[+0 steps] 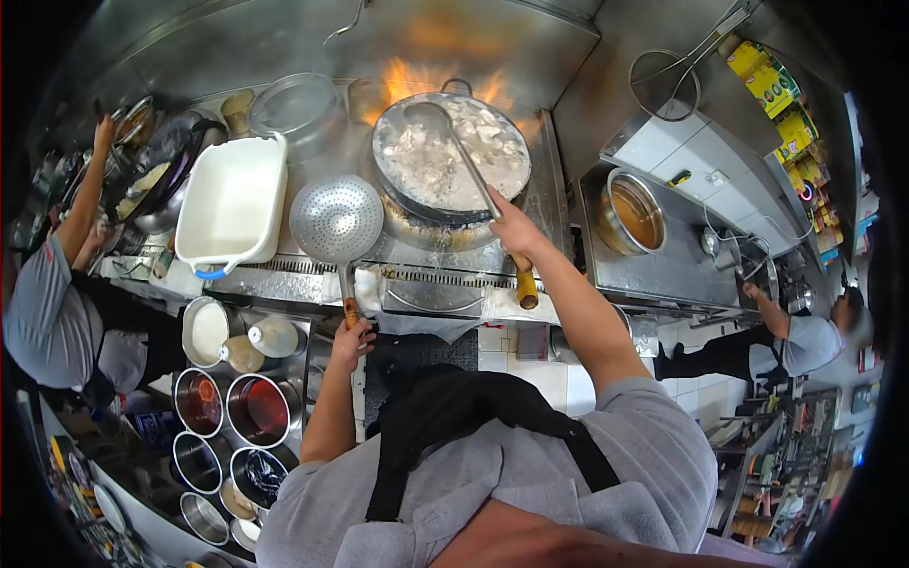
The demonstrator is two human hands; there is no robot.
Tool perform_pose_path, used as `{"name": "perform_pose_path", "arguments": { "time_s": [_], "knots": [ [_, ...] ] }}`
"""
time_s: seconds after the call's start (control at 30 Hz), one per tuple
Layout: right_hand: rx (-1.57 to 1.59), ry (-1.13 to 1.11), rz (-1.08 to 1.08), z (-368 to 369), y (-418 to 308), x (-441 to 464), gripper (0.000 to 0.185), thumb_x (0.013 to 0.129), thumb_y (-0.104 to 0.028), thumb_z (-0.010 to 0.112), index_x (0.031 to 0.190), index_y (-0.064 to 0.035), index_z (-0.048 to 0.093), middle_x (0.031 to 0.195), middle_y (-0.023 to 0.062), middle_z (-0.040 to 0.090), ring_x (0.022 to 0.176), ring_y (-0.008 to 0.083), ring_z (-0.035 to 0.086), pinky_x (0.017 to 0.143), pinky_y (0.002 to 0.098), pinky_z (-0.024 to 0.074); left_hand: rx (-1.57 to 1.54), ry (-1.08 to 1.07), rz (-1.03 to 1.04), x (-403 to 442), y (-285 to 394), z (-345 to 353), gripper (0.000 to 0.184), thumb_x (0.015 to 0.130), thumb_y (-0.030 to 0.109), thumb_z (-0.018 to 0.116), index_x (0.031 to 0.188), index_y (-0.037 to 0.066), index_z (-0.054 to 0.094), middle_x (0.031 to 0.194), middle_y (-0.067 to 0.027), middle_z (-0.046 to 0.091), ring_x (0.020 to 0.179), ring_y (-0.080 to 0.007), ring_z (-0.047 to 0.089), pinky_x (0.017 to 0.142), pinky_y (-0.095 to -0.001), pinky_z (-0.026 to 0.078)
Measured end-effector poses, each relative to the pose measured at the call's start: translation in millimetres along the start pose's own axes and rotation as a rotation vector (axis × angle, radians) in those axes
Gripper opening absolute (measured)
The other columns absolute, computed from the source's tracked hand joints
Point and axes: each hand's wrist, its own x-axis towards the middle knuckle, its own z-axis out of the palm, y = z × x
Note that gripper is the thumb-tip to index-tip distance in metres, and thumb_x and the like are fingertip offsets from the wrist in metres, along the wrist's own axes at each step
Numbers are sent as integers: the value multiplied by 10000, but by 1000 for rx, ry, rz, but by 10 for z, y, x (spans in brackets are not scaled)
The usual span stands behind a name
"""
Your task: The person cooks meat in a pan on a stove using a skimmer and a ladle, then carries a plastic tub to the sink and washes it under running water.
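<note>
My left hand (352, 343) is closed round the wooden end of a perforated skimmer (337, 221). Its round bowl rests over the stove's front, left of a large wok (414, 205). My right hand (516, 229) grips the shaft of a long ladle (461, 150), its wooden handle end sticking out below the hand. The ladle's head lies among pale chunks of meat (409, 144) in cloudy, bubbling liquid in the wok. Flames (407, 80) rise behind the wok's far rim, near its loop handle.
A white plastic basin (232, 201) stands left of the skimmer, with a strainer (295, 106) behind. To the right is a pot of brown liquid (632, 216). Sauce containers (258, 409) stand lower left. Two people work nearby, one left (52, 317), one far right (810, 341).
</note>
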Motion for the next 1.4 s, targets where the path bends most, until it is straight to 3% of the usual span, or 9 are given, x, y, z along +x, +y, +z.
{"name": "perform_pose_path", "arguments": {
  "time_s": [0.03, 0.1, 0.17, 0.57, 0.9, 1.07, 1.23, 1.37, 1.4],
  "knots": [
    [165, -37, 130, -104, -179, -185, 794, 842, -40, 537, 1521, -228, 169, 1050, 203, 633, 676, 245, 617, 605, 358, 505, -27, -22, 9, 5, 11, -8, 309, 896, 353, 625, 1096, 161, 489, 1001, -16, 590, 898, -200, 603, 749, -413, 484],
    [466, 7, 176, -266, -298, -532, 769, 860, -21, 518, 1521, -226, 183, 807, 89, 559, 492, 116, 455, 437, 279, 400, -44, -57, 7, 57, -11, -62, 345, 913, 400, 599, 1139, 169, 481, 1042, -20, 600, 906, -206, 606, 750, -416, 486],
    [606, 62, 264, -490, -500, -933, 764, 862, 5, 503, 1519, -218, 183, 697, 25, 458, 459, 92, 422, 417, 254, 368, -170, -60, 7, 2, -10, -99, 383, 931, 442, 556, 1200, 183, 467, 1085, -26, 607, 924, -218, 613, 741, -414, 493],
    [1090, 1, 455, -958, -39, -1644, 708, 920, -36, 485, 1517, -232, 158, 764, 54, 492, 476, 97, 432, 424, 248, 390, -189, 7, 23, 35, -174, -197, 468, 943, 512, 489, 1260, 172, 442, 1094, -50, 602, 961, -249, 621, 739, -428, 503],
    [1170, -114, 537, -983, -305, -1803, 701, 913, -51, 483, 1519, -199, 164, 758, 52, 475, 481, 101, 415, 447, 254, 383, -181, 108, 122, -283, -150, -12, 463, 954, 486, 478, 1295, 173, 455, 1137, -61, 596, 962, -231, 621, 756, -425, 506],
    [1303, -263, 513, -821, -324, -1816, 702, 925, -65, 475, 1517, -278, 163, 768, 47, 471, 487, 104, 404, 459, 258, 376, -187, 170, 155, -548, -223, -134, 530, 950, 505, 477, 1336, 145, 433, 1158, -75, 575, 993, -251, 605, 777, -424, 500],
    [1376, -296, 455, -554, -426, -1627, 680, 943, -63, 464, 1514, -283, 167, 784, 50, 480, 499, 101, 417, 460, 249, 370, -169, 194, 196, -732, -196, -202, 557, 946, 516, 481, 1356, 145, 411, 1178, -80, 571, 983, -250, 597, 775, -434, 498],
    [1562, -407, 389, -404, -428, -1445, 604, 922, -39, 487, 1451, -245, 280, 761, 58, 509, 513, 84, 440, 456, 250, 382, -132, 229, 210, -822, -34, -80, 546, 951, 506, 480, 1348, 137, 418, 1185, -80, 577, 973, -235, 601, 773, -425, 488],
    [1827, -483, 362, -311, -261, -1344, 578, 929, -45, 485, 1441, -234, 297, 786, 57, 498, 516, 75, 441, 454, 235, 381, -74, 192, 225, -821, -4, -63, 580, 943, 530, 474, 1360, 133, 405, 1205, -83, 563, 993, -240, 590, 788, -437, 482]
  ]
}}
